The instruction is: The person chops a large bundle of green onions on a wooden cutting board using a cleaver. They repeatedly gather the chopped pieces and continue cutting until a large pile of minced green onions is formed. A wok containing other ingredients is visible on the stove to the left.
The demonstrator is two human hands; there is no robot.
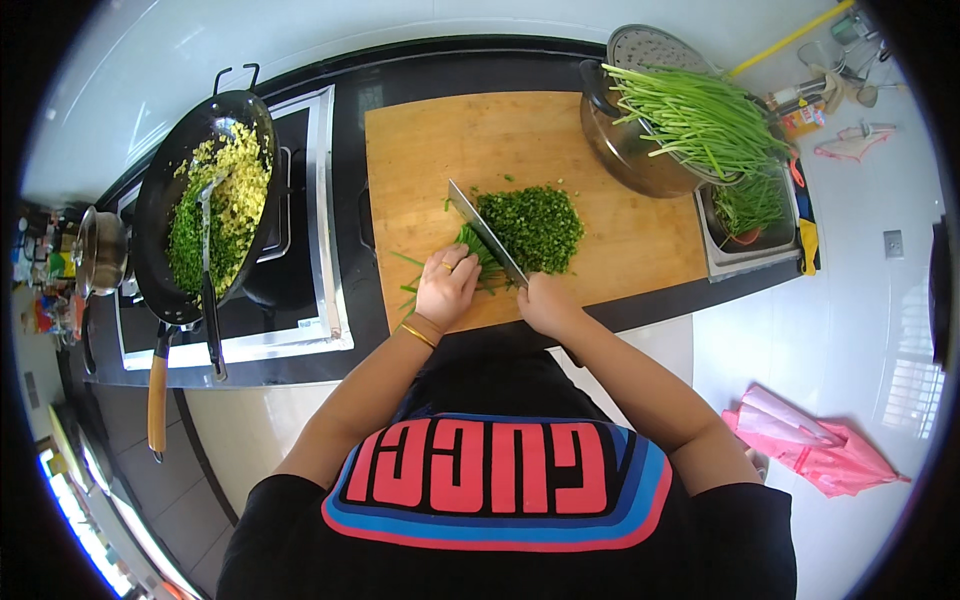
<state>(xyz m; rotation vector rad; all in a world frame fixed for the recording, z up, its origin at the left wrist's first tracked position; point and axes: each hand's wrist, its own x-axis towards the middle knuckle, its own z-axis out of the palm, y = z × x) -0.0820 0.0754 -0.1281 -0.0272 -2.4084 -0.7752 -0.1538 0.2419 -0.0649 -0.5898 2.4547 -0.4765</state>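
**Operator:** Chives [478, 262] lie bunched on the wooden cutting board [440, 140], stalks running out toward the board's left edge. I see the left hand [447, 287] pressing down on them, fingers curled over the bunch just beside the blade. Chopped pile [532, 228] sits on the far side of the cleaver [484, 232].

**Reviewer:** Right hand status?

**Operator:** Right hand [545, 303] is wrapped tight round the cleaver handle — the handle itself is hidden under the fist. Blade is angled across the board, edge down in the greens.

**Reviewer:** Handling properties?

**Operator:** My judgement: light, limp, slippery when cut — stalks will splay unless pinned close to the cut line. Hold with knuckles forward, tips tucked back.

**Reviewer:** Surroundings?

**Operator:** On the worktop [660, 305], a metal bowl [640, 160] of uncut stalks at the board's right; a black wok [160, 230] of yellow and green filling on the stove, left.
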